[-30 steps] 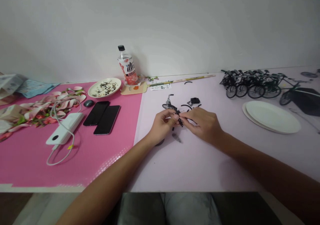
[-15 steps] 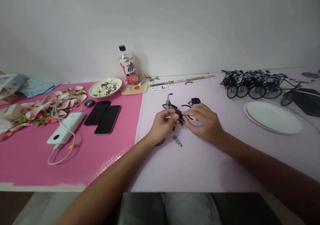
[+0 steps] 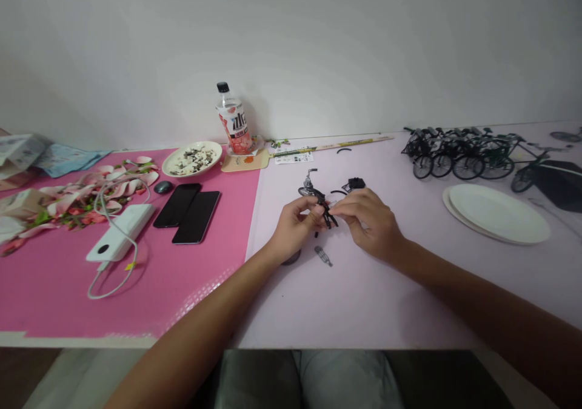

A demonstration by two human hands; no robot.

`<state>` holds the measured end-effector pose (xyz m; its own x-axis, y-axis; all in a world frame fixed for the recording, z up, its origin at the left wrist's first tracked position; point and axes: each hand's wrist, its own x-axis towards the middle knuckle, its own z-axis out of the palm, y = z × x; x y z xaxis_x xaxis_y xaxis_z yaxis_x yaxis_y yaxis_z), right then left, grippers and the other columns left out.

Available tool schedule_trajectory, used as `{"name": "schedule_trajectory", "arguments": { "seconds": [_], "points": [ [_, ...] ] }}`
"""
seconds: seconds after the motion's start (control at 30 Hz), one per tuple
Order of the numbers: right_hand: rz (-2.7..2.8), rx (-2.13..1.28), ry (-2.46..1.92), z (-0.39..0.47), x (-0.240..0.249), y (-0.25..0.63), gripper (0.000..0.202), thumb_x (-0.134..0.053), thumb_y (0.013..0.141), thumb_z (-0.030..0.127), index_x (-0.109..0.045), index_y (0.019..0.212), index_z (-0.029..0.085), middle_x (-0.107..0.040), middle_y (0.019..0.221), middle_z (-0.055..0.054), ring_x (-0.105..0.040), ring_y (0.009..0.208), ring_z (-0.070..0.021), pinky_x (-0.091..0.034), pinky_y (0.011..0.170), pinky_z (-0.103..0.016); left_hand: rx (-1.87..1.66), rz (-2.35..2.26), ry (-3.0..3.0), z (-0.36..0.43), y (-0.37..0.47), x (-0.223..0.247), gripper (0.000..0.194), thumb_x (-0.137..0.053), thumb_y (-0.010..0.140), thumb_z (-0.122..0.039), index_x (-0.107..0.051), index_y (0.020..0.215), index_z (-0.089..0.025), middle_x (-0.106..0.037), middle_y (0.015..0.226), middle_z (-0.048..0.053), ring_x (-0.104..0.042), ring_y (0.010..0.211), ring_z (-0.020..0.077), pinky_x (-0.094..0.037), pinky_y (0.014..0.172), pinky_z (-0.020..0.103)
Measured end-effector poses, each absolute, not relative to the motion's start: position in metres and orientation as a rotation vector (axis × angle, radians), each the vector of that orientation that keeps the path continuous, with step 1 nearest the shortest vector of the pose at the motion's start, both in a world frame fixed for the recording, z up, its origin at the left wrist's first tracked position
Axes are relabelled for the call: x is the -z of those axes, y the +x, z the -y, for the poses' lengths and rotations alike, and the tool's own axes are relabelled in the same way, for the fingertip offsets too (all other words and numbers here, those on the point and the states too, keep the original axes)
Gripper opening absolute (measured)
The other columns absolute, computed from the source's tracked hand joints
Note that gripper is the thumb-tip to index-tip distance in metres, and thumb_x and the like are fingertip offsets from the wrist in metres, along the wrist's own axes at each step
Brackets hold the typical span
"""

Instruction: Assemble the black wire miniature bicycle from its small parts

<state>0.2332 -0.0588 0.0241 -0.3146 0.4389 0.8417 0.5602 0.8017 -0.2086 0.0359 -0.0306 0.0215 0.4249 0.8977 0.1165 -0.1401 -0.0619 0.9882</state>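
Observation:
A small black bicycle frame [image 3: 328,216], part of a miniature bicycle, is pinched between the thumb and fingers of my left hand [image 3: 291,230]. My right hand [image 3: 375,222] is closed in a pinch at the frame's right side; its fingertips partly cover what they grip. Just beyond the hands stands a silver handlebar piece [image 3: 308,180], with a small black basket [image 3: 355,183] to its right. A grey slatted piece [image 3: 323,256] lies nearer to me, and a dark wheel [image 3: 291,258] shows partly from under my left wrist.
Several miniature bicycles [image 3: 468,154] stand in a row at the back right, behind stacked white plates [image 3: 500,214]. To the left are two phones [image 3: 196,218], a white power bank [image 3: 120,233] with a cable, artificial flowers [image 3: 73,203], a bowl [image 3: 166,165] and a drink bottle [image 3: 235,124].
My right fingers have drawn slightly to the right along the bicycle frame, and the frame has turned a little, showing more of its dark bars. My left hand keeps its hold.

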Motion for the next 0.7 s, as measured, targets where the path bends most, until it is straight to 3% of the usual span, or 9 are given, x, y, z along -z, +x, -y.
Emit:
{"name": "schedule_trajectory", "arguments": {
  "seconds": [0.13, 0.33, 0.47, 0.6, 0.7],
  "points": [
    [1.96, 0.122, -0.719, 0.057, -0.024, 0.234, 0.027, -0.057, 0.098, 0.006, -0.071, 0.107, 0.027, -0.078, 0.095, -0.003, -0.07, 0.091, -0.0227, -0.058, 0.083, -0.043, -0.989, -0.755, 1.391, 0.03, 0.035, -0.022, 0.052, -0.077, 0.084, -0.061, -0.069, 0.102, -0.013, -0.066, 0.077, 0.003, -0.069, 0.073, 0.0161, -0.065, 0.073, 0.033],
    [1.99, 0.07, -0.75, 0.059, -0.026, 0.233, 0.028, -0.057, 0.097, 0.007, -0.069, 0.113, 0.026, -0.077, 0.102, -0.005, -0.069, 0.097, -0.0241, -0.056, 0.088, -0.046, -1.031, -0.791, 1.383, 0.03, 0.036, -0.024, 0.05, -0.079, 0.083, -0.059, -0.069, 0.1, -0.013, -0.072, 0.103, 0.009, -0.069, 0.076, 0.0145, -0.066, 0.077, 0.034],
    [1.974, 0.182, -0.807, 0.062, -0.029, 0.233, 0.028, -0.065, 0.092, 0.012, -0.069, 0.115, 0.028, -0.075, 0.112, -0.007, -0.067, 0.106, -0.0279, -0.053, 0.095, -0.051, -1.065, -0.81, 1.359, 0.03, 0.037, -0.024, 0.046, -0.079, 0.084, -0.057, -0.068, 0.097, -0.013, -0.071, 0.102, 0.008, -0.069, 0.077, 0.0144, -0.066, 0.079, 0.034],
    [2.043, 0.322, -0.682, 0.07, -0.036, 0.234, 0.026, -0.071, 0.09, 0.009, -0.069, 0.109, 0.027, -0.074, 0.097, -0.005, -0.065, 0.093, -0.0236, -0.052, 0.084, -0.042, -1.096, -0.832, 1.364, 0.028, 0.036, -0.022, 0.046, -0.079, 0.085, -0.056, -0.067, 0.097, -0.014, -0.071, 0.109, 0.01, -0.07, 0.078, 0.0143, -0.065, 0.077, 0.032],
    [2.279, 0.154, -0.547, 0.076, -0.04, 0.231, 0.025, -0.06, 0.096, 0.003, -0.069, 0.106, 0.024, -0.074, 0.096, -0.004, -0.065, 0.088, -0.0185, -0.051, 0.077, -0.035, -1.12, -0.858, 1.407, 0.024, 0.034, -0.019, 0.046, -0.077, 0.085, -0.057, -0.066, 0.098, -0.014, -0.072, 0.108, 0.01, -0.07, 0.076, 0.0145, -0.064, 0.076, 0.031]
  ]
}}
